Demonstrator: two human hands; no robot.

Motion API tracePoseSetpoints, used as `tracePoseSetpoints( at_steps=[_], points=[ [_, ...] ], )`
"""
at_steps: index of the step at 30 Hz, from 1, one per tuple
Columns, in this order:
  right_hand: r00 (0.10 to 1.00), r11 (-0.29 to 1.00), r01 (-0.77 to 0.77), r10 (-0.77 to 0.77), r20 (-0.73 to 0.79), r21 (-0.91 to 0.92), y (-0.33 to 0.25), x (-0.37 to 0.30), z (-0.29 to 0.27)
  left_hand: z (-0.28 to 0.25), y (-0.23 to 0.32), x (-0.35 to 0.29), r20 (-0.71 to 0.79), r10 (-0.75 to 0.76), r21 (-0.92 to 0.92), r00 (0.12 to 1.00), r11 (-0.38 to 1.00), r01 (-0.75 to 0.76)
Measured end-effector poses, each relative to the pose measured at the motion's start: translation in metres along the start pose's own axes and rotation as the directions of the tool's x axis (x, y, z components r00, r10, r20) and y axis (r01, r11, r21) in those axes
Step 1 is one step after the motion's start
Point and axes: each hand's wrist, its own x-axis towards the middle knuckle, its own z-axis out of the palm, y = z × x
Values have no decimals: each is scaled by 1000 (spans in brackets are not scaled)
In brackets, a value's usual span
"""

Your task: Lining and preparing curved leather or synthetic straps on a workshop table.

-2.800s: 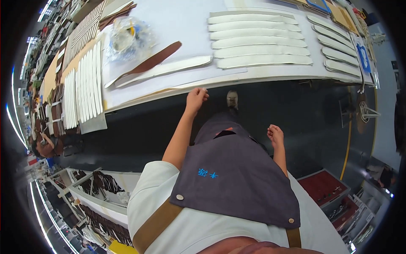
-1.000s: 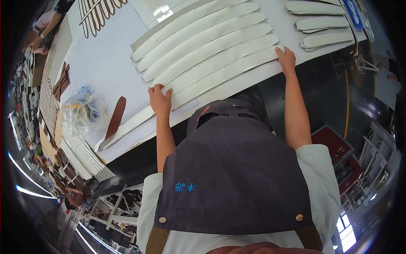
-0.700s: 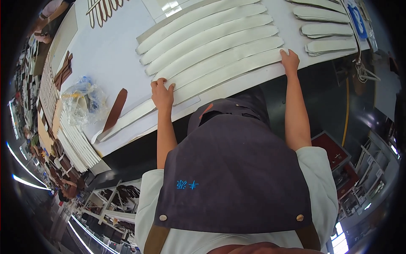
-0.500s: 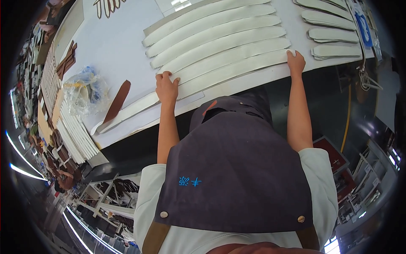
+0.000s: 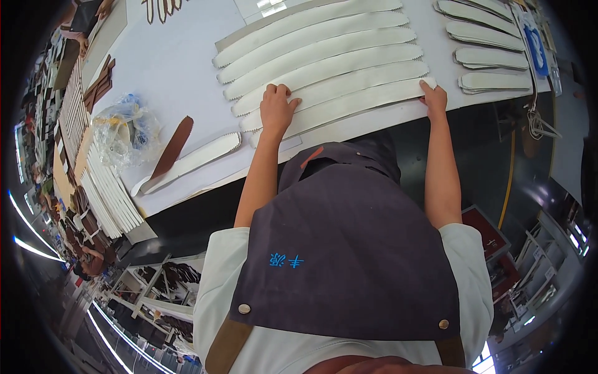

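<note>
Upper centre, I see left hand [image 5: 280,111] loosely spread, right hand [image 5: 434,100] pinching the row's lowest strip [image 5: 349,109], seemingly to steady it

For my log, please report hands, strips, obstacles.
Left hand over the white strips; right hand touching nearest strip at right end; plastic bag left, not blocking.

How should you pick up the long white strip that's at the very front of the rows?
Probably by both ends, coming from the table's front edge. The front white strip is long and thin and lies flat, so one end alone might let it droop. Its near side faces that edge, with no other strip in the way. The right hand is at its right end.
</note>
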Motion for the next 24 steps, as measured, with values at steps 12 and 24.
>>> tracePoseSetpoints(
  at_steps=[12,24],
  points=[
    [999,964,-28,23,23,265,-9,1,-30,0,-2,1,16,-9,-22,1000,1000,10],
    [681,927,350,-352,642,138,-123,-153,-36,-40,133,16,226,496,-686,838,692,-225]
  ],
)
